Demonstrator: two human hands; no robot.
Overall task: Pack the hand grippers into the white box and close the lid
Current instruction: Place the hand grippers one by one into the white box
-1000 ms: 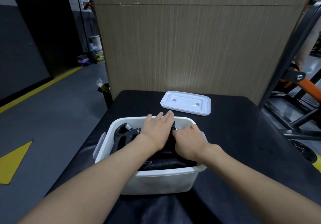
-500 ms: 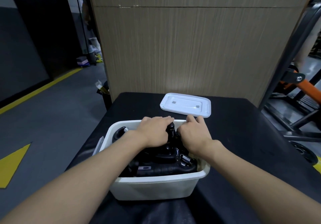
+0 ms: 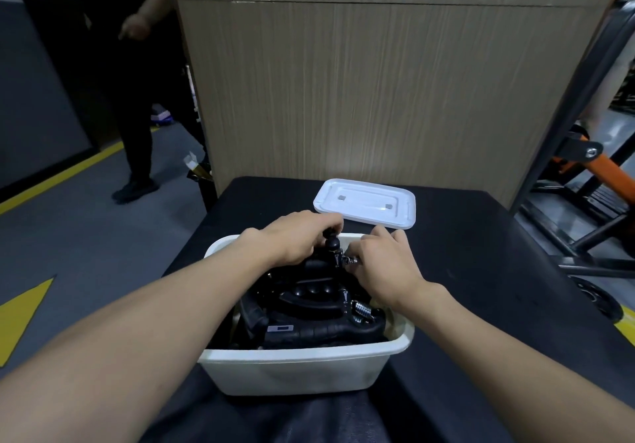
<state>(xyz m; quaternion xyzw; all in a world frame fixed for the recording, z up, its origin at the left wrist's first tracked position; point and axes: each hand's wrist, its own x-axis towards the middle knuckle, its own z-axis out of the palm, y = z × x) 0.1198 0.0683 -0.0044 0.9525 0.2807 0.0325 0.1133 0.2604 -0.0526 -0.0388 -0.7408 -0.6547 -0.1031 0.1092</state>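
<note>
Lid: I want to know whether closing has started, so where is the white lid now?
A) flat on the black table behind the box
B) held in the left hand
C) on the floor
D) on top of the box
A: the lid lies flat on the table beyond the open box, not on it.
</note>
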